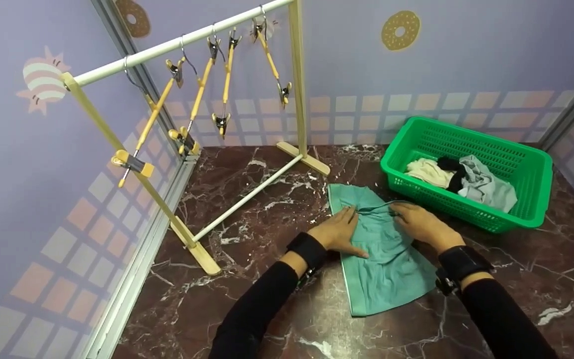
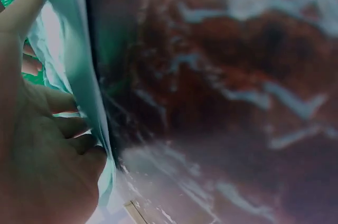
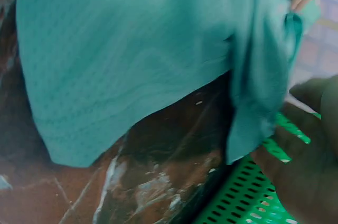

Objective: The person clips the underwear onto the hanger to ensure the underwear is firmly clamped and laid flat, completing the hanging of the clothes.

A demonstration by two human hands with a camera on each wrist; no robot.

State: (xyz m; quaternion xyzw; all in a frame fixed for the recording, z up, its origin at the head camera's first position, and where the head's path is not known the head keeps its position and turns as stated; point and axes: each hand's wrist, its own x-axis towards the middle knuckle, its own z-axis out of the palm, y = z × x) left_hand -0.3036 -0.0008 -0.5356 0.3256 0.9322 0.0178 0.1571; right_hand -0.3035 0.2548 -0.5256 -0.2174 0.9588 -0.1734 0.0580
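Note:
Teal shorts (image 1: 384,269), most likely underwear, lie on the dark marbled surface with the waistband (image 1: 354,291) along their left side. My left hand (image 1: 338,232) rests on the waistband side, its fingers pointing toward the far edge and the thumb spread apart. In the left wrist view the fingers (image 2: 68,123) touch the band. My right hand (image 1: 424,227) holds the far leg's edge by the fingertips, and the fabric there is bunched into a raised fold (image 3: 259,81). The near leg (image 3: 105,92) spreads out smoothly, showing small dots in its weave.
A green basket (image 1: 466,204) holding cream, black and grey clothes (image 1: 484,182) stands just beyond my right hand. To the left is a wooden rack (image 1: 299,85) with a white rail (image 1: 167,47). Several yellow hangers (image 1: 155,117) with clips hang from it. Walls close in behind.

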